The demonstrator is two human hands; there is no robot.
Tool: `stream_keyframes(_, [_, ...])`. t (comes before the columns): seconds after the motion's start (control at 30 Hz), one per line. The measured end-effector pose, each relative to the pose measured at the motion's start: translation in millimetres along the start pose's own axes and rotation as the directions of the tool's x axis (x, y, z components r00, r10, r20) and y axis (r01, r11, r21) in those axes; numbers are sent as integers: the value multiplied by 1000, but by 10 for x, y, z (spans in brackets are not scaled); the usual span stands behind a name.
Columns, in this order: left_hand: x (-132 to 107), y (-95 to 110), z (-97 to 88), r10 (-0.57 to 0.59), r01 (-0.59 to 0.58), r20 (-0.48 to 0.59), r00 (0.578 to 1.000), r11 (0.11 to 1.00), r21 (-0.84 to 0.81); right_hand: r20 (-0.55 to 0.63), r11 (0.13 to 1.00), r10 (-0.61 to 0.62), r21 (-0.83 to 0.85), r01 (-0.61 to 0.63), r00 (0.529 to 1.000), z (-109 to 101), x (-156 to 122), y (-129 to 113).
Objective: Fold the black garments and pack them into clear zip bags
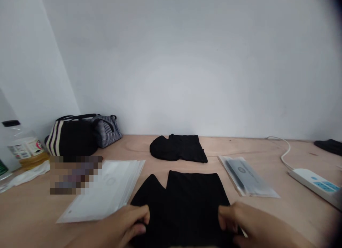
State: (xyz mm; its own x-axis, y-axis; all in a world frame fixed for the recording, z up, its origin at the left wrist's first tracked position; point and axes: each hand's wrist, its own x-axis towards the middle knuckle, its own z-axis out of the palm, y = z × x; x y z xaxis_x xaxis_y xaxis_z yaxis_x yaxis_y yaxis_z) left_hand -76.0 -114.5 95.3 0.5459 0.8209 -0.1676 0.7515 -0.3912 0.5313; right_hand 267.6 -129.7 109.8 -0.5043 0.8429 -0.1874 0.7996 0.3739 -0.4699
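Observation:
A black cloth hood (192, 205), shaped like a balaclava laid flat, lies on the table in front of me with a V-shaped notch in its far edge. My left hand (130, 221) is closed at its left side, fingers curled on the fabric. On the opposite side, my right hand (235, 221) grips the cloth with bent fingers. The hood's near edge runs down to the bottom of the view. Beyond it, nearer the wall, rests a second black cloth hood (179, 148) with a rounded left end and a similar notch.
Clear plastic bags (107, 191) lie to the left, beside a pixelated patch. At right are a packed plastic sleeve (247, 176) and a white power strip (317, 184) with its cable. Striped bags (80, 135) and an oil bottle (28, 148) stand back left; a dark item (330, 146) lies far right.

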Motion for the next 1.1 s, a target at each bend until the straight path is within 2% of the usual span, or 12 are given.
stream_keyframes(0.13, [341,5,-212,27,3,-205,978,990,144,-105,988,-3,-155,-14,994,-260,306,163])
stream_keyframes(0.23, [691,-46,-293,-56,165,-329,943,934,316,-155,968,12,-245,-51,988,-373,680,314])
stream_keyframes(0.33, [1026,-159,-254,-142,306,-400,906,872,382,-174,942,63,-315,-116,983,-358,1018,477])
stream_keyframes(0.47, [1295,-229,-92,-147,349,-465,873,854,386,-242,912,120,-357,-203,963,-200,1243,544])
stream_keyframes(0.6, [1246,-103,89,-27,299,-555,831,864,405,-417,879,115,-381,-288,901,38,1229,351])
stream_keyframes(0.67, [1166,-68,197,57,219,-549,834,879,423,-459,899,18,-381,-215,888,181,1183,255])
stream_keyframes(0.73, [1110,-107,321,103,149,-501,859,887,438,-428,921,-66,-374,-111,901,328,1137,230])
stream_keyframes(0.77, [1100,-152,383,100,133,-470,877,889,438,-395,929,-65,-359,-89,916,397,1119,249])
stream_keyframes(0.83, [1111,-258,487,54,138,-407,912,893,428,-320,939,26,-316,-133,947,506,1094,331])
stream_keyframes(0.93, [1151,-353,537,-5,157,-355,935,903,399,-249,939,144,-270,-211,958,565,1090,438])
stream_keyframes(1.0, [1149,-344,490,-43,197,-380,924,905,376,-242,936,149,-279,-216,959,537,1108,415])
stream_keyframes(1.1, [1089,-293,361,-108,288,-469,876,899,331,-279,945,85,-282,-166,957,464,1174,216])
